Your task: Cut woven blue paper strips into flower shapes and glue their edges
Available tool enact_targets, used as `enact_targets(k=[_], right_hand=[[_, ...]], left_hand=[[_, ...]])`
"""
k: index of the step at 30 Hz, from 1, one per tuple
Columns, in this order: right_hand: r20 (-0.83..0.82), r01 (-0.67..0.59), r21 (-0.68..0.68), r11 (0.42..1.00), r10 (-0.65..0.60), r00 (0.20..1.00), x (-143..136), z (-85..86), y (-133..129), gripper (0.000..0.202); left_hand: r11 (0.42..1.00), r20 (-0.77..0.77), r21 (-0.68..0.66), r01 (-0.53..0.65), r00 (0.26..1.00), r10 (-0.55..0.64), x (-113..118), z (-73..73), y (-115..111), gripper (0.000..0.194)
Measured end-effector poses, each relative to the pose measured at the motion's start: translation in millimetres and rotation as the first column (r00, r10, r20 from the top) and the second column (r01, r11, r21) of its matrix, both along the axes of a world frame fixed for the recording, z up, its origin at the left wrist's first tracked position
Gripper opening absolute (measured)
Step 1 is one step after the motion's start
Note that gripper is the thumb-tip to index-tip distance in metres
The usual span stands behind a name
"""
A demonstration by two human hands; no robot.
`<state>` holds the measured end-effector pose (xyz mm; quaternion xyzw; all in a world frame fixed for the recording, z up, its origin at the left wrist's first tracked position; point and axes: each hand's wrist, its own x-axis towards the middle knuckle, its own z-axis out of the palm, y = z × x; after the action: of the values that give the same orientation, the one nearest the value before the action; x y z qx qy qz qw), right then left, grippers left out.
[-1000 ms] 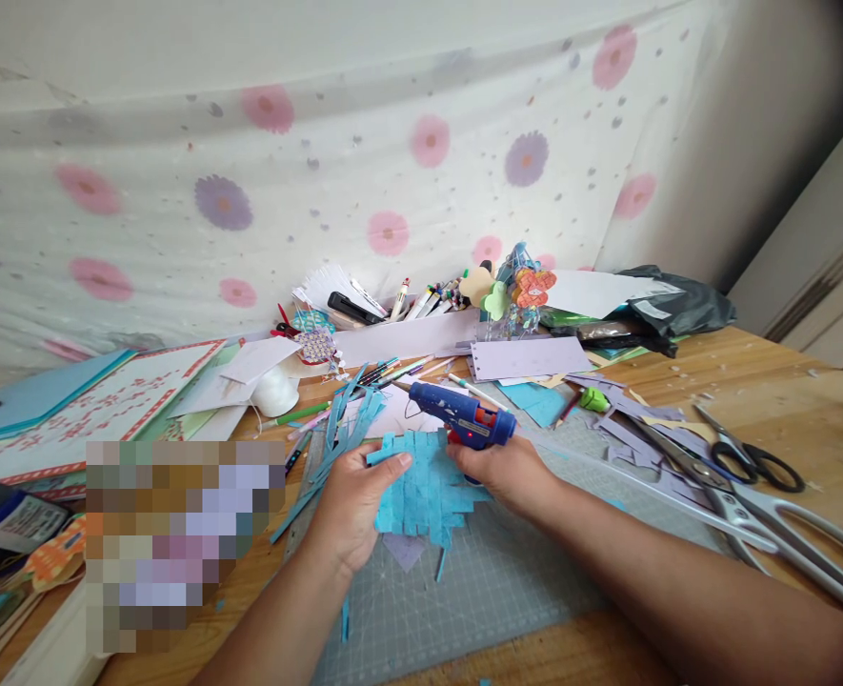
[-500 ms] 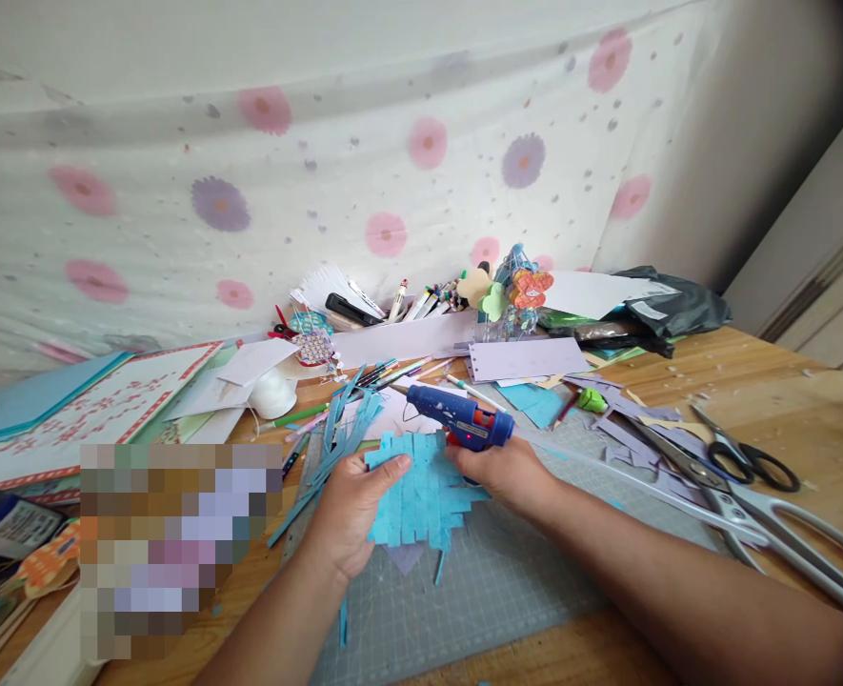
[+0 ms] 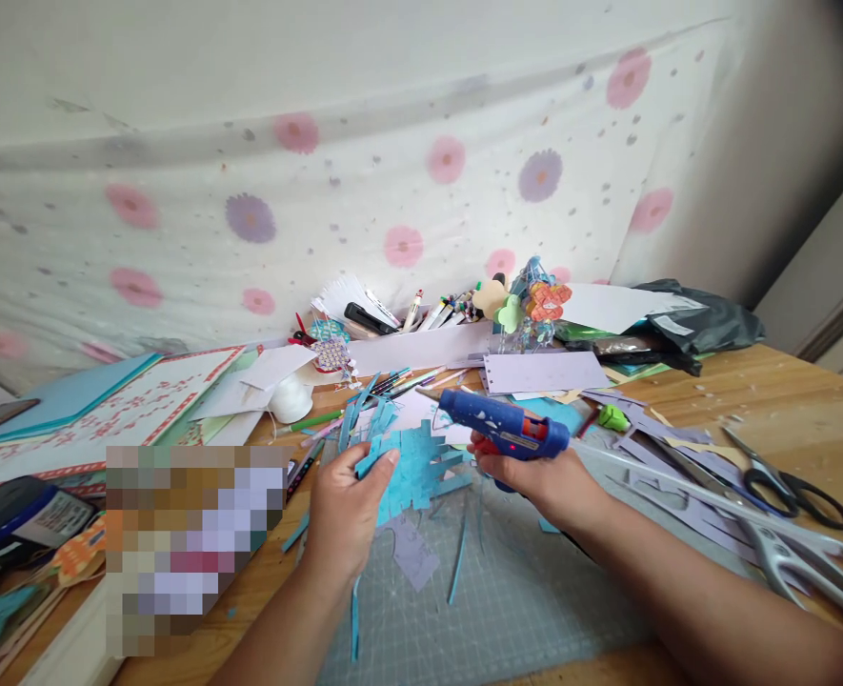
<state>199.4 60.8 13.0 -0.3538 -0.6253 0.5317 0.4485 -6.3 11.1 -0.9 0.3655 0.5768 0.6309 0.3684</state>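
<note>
A person holds a sheet of interlaced blue paper strips [image 3: 408, 469] above a gray cutting mat [image 3: 507, 600], the left hand [image 3: 346, 514] pinching the sheet's near-left edge with the thumb on top. The right hand [image 3: 550, 481], also above the mat, is wrapped around the handle of a blue glue gun [image 3: 499, 424], its nozzle pointing left and a small red light glowing on its side; whether the trigger is pressed cannot be told. A long translucent stick [image 3: 668, 474] runs from the gun's back toward the mat's right side. A purple paper piece [image 3: 415, 554] and a thin blue strip [image 3: 456, 567] show against the mat; whether either is attached to the sheet cannot be made out. Loose blue strips [image 3: 382, 417] lie at the mat's far left corner, with a white spool [image 3: 291, 402] beyond it. To the mat's right, silver-handled scissors [image 3: 764, 555] lie near black-handled scissors [image 3: 780, 475]. A punched purple card [image 3: 546, 373] rests past the mat's far edge.
</note>
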Motion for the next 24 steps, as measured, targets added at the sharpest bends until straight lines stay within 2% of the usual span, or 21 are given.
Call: enact_targets(k=[2,4,9,12,17,20,24], right_hand=[[0.045,-0.105,0.081,0.991,0.102,0.994,2.9,2.9,0.1,0.015],[0.110,-0.180,0.144,0.973,0.165,0.980,3.1,3.9,-1.0,0.012],[0.208,-0.244,0.158,0.957,0.209,0.956,-1.2,2.2,-4.2,0.013],[0.216,-0.234,0.130,0.963,0.203,0.955,-1.7,2.2,-3.9,0.012],[0.219,-0.232,0.129,0.964,0.201,0.955,0.3,3.0,-3.5,0.011],[0.249,-0.236,0.131,0.963,0.199,0.948,0.6,3.5,-4.2,0.011],[0.271,-0.232,0.127,0.965,0.191,0.943,0.2,4.6,-4.6,0.012]], left_hand=[[0.999,-0.173,0.027,-0.035,0.984,0.039,-5.0,-0.2,0.1,0.027],[0.997,-0.352,0.052,-0.059,0.933,0.074,-8.7,1.1,-0.7,0.024],[0.975,-0.662,0.203,-0.095,0.720,0.208,-13.4,5.7,-4.2,0.018],[0.942,-0.756,0.337,-0.009,0.593,0.276,-17.6,5.9,-5.0,0.016],[0.839,-0.847,0.486,0.246,0.369,0.382,-26.6,6.1,-4.7,0.028],[0.814,-0.864,0.491,0.311,0.297,0.408,-29.6,8.4,-5.1,0.033],[0.803,-0.872,0.486,0.344,0.257,0.417,-31.6,10.3,-5.3,0.036]])
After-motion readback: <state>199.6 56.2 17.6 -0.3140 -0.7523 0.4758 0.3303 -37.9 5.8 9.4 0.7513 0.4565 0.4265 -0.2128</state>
